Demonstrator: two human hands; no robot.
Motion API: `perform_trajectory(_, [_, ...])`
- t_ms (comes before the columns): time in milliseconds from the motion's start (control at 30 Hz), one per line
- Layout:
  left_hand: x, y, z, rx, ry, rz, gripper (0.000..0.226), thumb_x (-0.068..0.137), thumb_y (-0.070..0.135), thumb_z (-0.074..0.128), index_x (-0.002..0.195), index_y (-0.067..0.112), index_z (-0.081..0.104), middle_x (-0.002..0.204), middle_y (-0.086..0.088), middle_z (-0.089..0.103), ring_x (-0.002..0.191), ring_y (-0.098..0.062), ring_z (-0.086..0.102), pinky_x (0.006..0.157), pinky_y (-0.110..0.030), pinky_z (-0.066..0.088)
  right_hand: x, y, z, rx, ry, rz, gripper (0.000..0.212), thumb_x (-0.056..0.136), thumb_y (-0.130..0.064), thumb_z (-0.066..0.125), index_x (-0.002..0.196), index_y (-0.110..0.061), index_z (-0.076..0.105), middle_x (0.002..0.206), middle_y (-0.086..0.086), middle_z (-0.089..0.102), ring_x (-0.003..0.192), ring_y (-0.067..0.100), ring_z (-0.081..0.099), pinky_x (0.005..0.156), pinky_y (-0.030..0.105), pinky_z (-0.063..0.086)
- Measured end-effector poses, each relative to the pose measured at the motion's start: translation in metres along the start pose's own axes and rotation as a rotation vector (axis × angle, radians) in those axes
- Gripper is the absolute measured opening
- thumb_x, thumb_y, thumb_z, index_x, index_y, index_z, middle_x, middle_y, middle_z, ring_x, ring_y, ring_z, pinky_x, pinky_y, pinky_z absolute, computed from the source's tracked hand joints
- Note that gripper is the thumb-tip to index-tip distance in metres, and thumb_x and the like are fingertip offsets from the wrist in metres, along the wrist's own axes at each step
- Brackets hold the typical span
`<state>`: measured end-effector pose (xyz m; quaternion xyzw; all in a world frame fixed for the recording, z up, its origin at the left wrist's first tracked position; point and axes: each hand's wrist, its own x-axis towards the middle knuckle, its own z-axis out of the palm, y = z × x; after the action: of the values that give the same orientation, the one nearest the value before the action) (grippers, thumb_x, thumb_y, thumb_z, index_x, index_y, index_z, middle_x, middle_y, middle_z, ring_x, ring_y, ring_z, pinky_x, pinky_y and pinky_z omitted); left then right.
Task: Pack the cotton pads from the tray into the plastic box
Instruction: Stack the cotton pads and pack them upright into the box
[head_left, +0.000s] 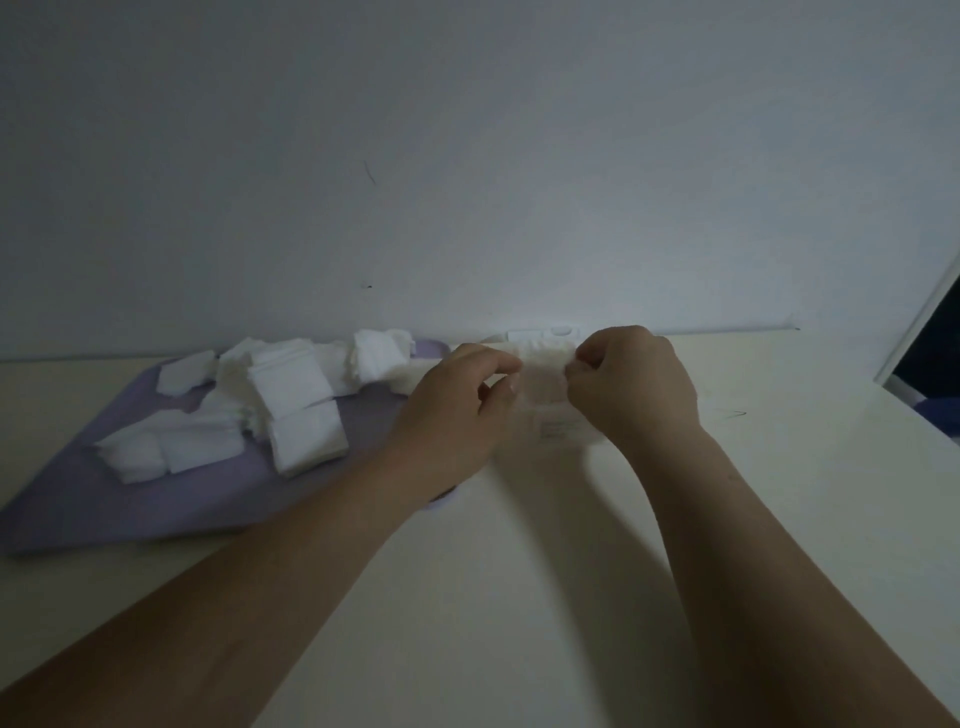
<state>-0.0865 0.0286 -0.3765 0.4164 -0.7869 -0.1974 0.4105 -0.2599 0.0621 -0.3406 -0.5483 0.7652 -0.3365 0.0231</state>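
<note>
**Both hands at the clear box, pads on the tray**

Nearest: two bare forearms, reaching from the lower edge up over the pale table (519, 597). Further on, left hand (457, 410) and right hand (636, 384), both at a clear plastic box (545, 384) in the middle of the table. Left hand curled at the left side of the box, thumb and fingers bent toward each other, seemingly touching its wall. Right hand also curled, fingertips pinched together at the upper right edge of the box. Cannot tell for sure whether either hand truly grips the box or a pad, because of dim and blurred picture. Inside the box, something whitish, too faint to name.

To the left, a purple tray (104, 509) flat on the table, its right edge under the left wrist. On the tray, white square cotton pads (291, 395), many, in loose piles and leaning stacks, reaching to the far corner.

Behind the box, a small white flat part (543, 333), perhaps the lid, near the wall (467, 156).
</note>
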Motion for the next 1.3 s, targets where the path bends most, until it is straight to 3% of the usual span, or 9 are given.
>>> perform_trajectory(133, [-0.028,-0.017,-0.044,0.143,0.040,-0.021,0.018,0.095,0.018,0.064,0.111,0.022,0.072,0.111,0.008,0.064,0.089,-0.009,0.065,0.085,-0.022,0.048,-0.009,-0.013,-0.004,-0.059,0.103,-0.092,0.024,0.091,-0.023,0.060,0.110,-0.018,0.074,0.113,0.002,0.068,0.109,0.027,0.061,0.077,0.034,0.047])
perform_trajectory(267, [-0.055,-0.041,-0.101,0.432,0.122,-0.080,0.019,0.088,0.016,0.065,0.104,0.019,0.075,0.107,-0.001,0.065,0.092,-0.023,0.064,0.081,-0.027,0.046,-0.032,-0.042,0.011,0.092,0.242,-0.376,0.016,0.091,-0.025,0.064,0.099,-0.020,0.078,0.104,-0.001,0.070,0.101,0.024,0.062,0.076,0.032,0.050])
perform_trajectory(367, [-0.074,-0.059,-0.131,0.549,0.110,-0.177,0.021,0.090,0.018,0.064,0.108,0.015,0.075,0.115,-0.008,0.065,0.098,-0.032,0.067,0.085,-0.042,0.056,-0.060,-0.067,0.033,0.287,0.018,-0.487,0.015,0.088,-0.027,0.065,0.088,-0.019,0.077,0.092,0.000,0.071,0.090,0.020,0.065,0.078,0.034,0.052])
perform_trajectory(467, [-0.083,-0.071,-0.137,0.487,0.077,-0.171,0.023,0.092,0.022,0.057,0.106,0.015,0.074,0.114,-0.008,0.064,0.096,-0.032,0.067,0.086,-0.041,0.056,-0.079,-0.072,0.055,0.290,-0.182,-0.547,0.014,0.089,-0.027,0.067,0.095,-0.020,0.078,0.098,-0.001,0.075,0.095,0.019,0.068,0.087,0.034,0.052])
perform_trajectory(733, [-0.069,-0.073,-0.124,0.413,-0.023,-0.024,0.023,0.091,0.029,0.059,0.073,0.016,0.065,0.084,0.004,0.055,0.071,-0.019,0.058,0.066,-0.044,0.052,-0.077,-0.065,0.065,0.328,-0.240,-0.424,0.016,0.092,-0.022,0.068,0.103,-0.018,0.078,0.101,0.000,0.077,0.093,0.018,0.069,0.088,0.036,0.053])
perform_trajectory(933, [-0.033,-0.056,-0.126,0.418,0.117,0.003,0.011,0.089,0.027,0.065,0.094,0.020,0.072,0.092,0.001,0.064,0.081,-0.023,0.063,0.077,-0.039,0.053,-0.071,-0.061,0.075,0.348,-0.315,-0.411,0.033,0.094,-0.024,0.064,0.127,-0.022,0.070,0.124,-0.005,0.070,0.111,0.011,0.063,0.098,0.024,0.047])
perform_trajectory(1067, [0.013,-0.047,-0.113,0.394,0.027,-0.300,0.048,0.093,0.040,0.062,0.134,0.017,0.055,0.124,-0.005,0.064,0.109,-0.026,0.061,0.093,-0.038,0.050,-0.072,-0.060,0.075,0.376,-0.299,-0.376,0.028,0.094,-0.018,0.063,0.120,-0.021,0.073,0.113,-0.004,0.072,0.103,0.015,0.065,0.094,0.029,0.050])
perform_trajectory(1167, [0.038,-0.054,-0.100,0.405,-0.080,-0.425,0.058,0.091,0.056,0.059,0.131,0.015,0.052,0.128,-0.005,0.062,0.107,-0.025,0.059,0.091,-0.037,0.050,-0.071,-0.060,0.076,0.413,-0.279,-0.375,0.020,0.092,-0.013,0.063,0.106,-0.019,0.076,0.102,-0.002,0.073,0.094,0.018,0.066,0.088,0.036,0.052])
perform_trajectory(1300, [0.045,-0.065,-0.094,0.335,-0.074,-0.447,0.056,0.083,0.038,0.076,0.129,0.014,0.058,0.123,-0.005,0.065,0.109,-0.027,0.063,0.096,-0.039,0.053,-0.071,-0.058,0.076,0.425,-0.293,-0.368,0.018,0.091,-0.014,0.063,0.103,-0.018,0.076,0.098,-0.001,0.073,0.091,0.017,0.066,0.086,0.038,0.053])
